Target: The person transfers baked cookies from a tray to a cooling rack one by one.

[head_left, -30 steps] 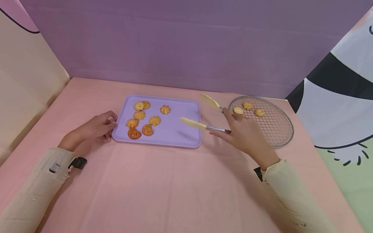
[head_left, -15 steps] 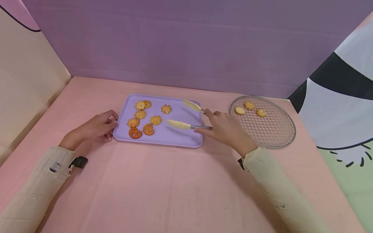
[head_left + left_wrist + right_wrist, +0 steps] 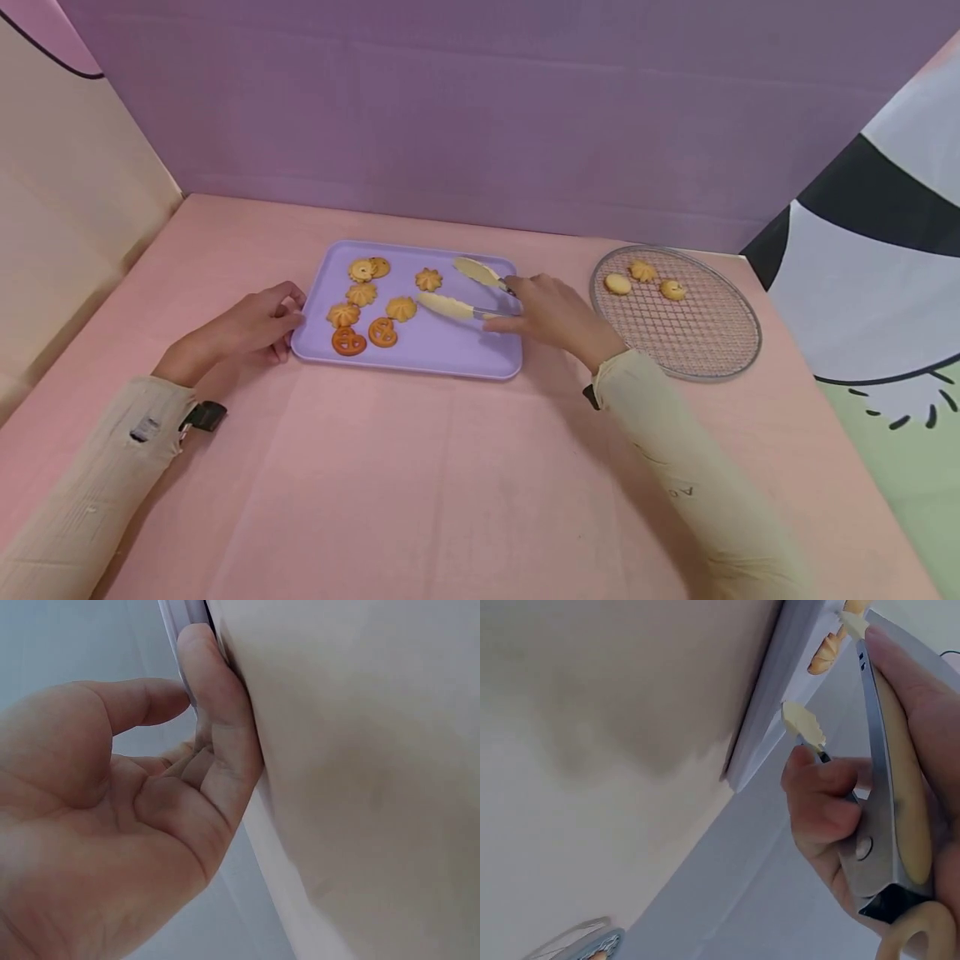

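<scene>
In the head view, my right hand (image 3: 555,312) grips a pair of tongs (image 3: 450,306) with cream tips and metal arms. The tongs are spread above the right half of a purple tray (image 3: 465,354). Their tips stand just right of a flower-shaped cookie (image 3: 428,279), apart from each other. The right wrist view shows the fingers wrapped around the handles of the tongs (image 3: 889,802). My left hand (image 3: 251,325) holds the tray's left edge; in the left wrist view, thumb and fingers of that hand (image 3: 172,780) meet at the rim.
More cookies lie on the tray's left half, among them a flower-shaped cookie (image 3: 401,309) and a pretzel-shaped cookie (image 3: 348,341). To the right, a round wire rack (image 3: 697,333) bears a plain round cookie (image 3: 618,284) and two others. A purple wall (image 3: 480,125) stands behind the table.
My right hand has carried the tongs leftward from near the rack to over the tray. The gap between the tong tips has narrowed. My left hand stays at the tray's edge.
</scene>
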The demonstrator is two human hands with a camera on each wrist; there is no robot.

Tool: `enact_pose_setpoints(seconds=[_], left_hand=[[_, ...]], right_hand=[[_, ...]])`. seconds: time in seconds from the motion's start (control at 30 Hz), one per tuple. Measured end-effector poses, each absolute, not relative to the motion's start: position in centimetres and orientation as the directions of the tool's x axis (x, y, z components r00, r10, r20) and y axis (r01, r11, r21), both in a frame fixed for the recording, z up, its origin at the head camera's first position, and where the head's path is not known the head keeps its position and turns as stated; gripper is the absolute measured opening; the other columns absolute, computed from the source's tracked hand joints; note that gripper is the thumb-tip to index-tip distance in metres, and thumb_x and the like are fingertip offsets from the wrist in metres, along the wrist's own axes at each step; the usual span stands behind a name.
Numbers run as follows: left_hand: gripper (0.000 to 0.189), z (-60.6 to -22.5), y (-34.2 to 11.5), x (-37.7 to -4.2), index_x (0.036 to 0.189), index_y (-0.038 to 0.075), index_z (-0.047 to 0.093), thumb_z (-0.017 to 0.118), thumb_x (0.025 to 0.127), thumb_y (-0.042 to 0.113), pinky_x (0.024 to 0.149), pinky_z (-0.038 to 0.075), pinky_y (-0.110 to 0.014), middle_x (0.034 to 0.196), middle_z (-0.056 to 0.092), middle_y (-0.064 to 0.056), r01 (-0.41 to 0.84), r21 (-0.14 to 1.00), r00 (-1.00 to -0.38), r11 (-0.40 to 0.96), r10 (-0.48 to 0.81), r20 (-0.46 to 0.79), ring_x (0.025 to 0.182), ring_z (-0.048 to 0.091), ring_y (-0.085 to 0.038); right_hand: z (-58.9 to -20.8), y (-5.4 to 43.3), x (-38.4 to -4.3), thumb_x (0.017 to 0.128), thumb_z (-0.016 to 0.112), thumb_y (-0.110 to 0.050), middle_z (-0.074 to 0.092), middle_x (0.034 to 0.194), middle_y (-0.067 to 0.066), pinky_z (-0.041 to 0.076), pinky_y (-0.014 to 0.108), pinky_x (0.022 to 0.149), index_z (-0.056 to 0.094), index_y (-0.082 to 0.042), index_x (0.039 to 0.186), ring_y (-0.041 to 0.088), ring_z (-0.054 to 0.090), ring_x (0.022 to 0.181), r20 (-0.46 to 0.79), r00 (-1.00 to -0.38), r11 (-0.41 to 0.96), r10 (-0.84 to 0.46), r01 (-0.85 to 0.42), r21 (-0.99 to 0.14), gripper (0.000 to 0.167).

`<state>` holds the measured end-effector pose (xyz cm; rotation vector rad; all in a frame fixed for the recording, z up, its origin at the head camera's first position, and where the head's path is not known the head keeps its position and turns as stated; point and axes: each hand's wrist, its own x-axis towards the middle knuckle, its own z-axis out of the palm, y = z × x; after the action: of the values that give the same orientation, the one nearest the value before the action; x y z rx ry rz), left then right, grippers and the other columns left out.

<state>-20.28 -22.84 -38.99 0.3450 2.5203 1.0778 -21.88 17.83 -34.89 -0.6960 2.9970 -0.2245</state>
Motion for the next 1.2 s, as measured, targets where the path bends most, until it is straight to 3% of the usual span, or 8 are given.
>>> enact_pose_setpoints(seconds=[0.13,0.27,0.57,0.73,0.87,1.03,1.2], left_hand=[[0.032,-38.9,-22.8,-20.2,0.129,-0.002,0.037,0.049,0.104,0.012,0.053,0.055,-0.029,0.076,0.059,-0.01,0.075,0.733,-0.899,0.676,0.364,-0.243,0.056,0.061,-0.017],[0.031,-38.8,-22.7,-20.2,0.129,-0.002,0.038,0.049,0.103,0.012,0.053,0.055,-0.029,0.075,0.06,-0.01,0.08,0.738,-0.899,0.67,0.368,-0.237,0.056,0.061,-0.017],[0.032,-39.0,-22.8,-20.3,0.13,-0.003,0.037,0.049,0.104,0.012,0.052,0.055,-0.029,0.075,0.06,-0.01,0.089,0.731,-0.899,0.677,0.37,-0.234,0.055,0.061,-0.017],[0.033,-39.1,-22.8,-20.4,0.13,-0.003,0.037,0.049,0.104,0.012,0.052,0.055,-0.029,0.075,0.06,-0.01,0.087,0.729,-0.9,0.679,0.367,-0.235,0.055,0.061,-0.016],[0.032,-39.1,-22.8,-20.3,0.13,-0.003,0.038,0.049,0.104,0.012,0.052,0.055,-0.029,0.075,0.06,-0.01,0.083,0.729,-0.899,0.679,0.367,-0.239,0.055,0.061,-0.016],[0.031,-39.2,-22.9,-20.3,0.128,-0.003,0.038,0.049,0.103,0.011,0.052,0.056,-0.029,0.075,0.06,-0.01,0.084,0.734,-0.899,0.674,0.369,-0.236,0.055,0.062,-0.017],[0.029,-39.1,-23.0,-20.4,0.127,-0.002,0.039,0.048,0.103,0.011,0.052,0.056,-0.029,0.073,0.06,-0.01,0.087,0.732,-0.901,0.676,0.366,-0.231,0.055,0.062,-0.019]], right_hand=[[-34.9,17.3,-22.6,0.084,0.072,-0.057,0.068,0.097,0.013,0.052,0.044,0.078,0.058,-0.004,0.134,0.027,0.061,0.084,-0.048,-0.884,0.878,-0.465,-0.454,-0.15,0.074],[-34.6,16.8,-22.5,0.087,0.071,-0.052,0.068,0.117,0.017,0.053,0.051,0.086,0.056,-0.007,0.139,0.034,0.065,0.1,-0.053,-0.884,0.881,-0.464,-0.455,-0.129,0.07],[-35.0,16.2,-22.0,0.091,0.07,-0.044,0.065,0.127,0.016,0.055,0.055,0.077,0.058,-0.015,0.139,0.036,0.065,0.105,0.021,-0.907,0.896,-0.421,-0.419,-0.147,0.058],[-35.7,16.3,-21.9,0.091,0.069,-0.048,0.069,0.119,0.015,0.055,0.05,0.069,0.059,-0.02,0.139,0.03,0.066,0.091,0.059,-0.911,0.902,-0.409,-0.413,-0.127,0.057],[-36.0,16.4,-21.8,0.091,0.068,-0.049,0.071,0.104,0.014,0.051,0.042,0.058,0.06,-0.02,0.139,0.024,0.06,0.075,0.084,-0.904,0.9,-0.418,-0.425,-0.093,0.056],[-35.9,16.6,-21.5,0.092,0.067,-0.051,0.069,0.087,0.009,0.047,0.038,0.051,0.06,-0.022,0.139,0.022,0.056,0.068,0.125,-0.894,0.898,-0.431,-0.438,-0.035,0.056],[-35.9,17.2,-20.9,0.092,0.065,-0.053,0.066,0.085,0.01,0.045,0.036,0.049,0.059,-0.021,0.139,0.022,0.055,0.064,0.151,-0.888,0.898,-0.434,-0.439,-0.003,0.057]])
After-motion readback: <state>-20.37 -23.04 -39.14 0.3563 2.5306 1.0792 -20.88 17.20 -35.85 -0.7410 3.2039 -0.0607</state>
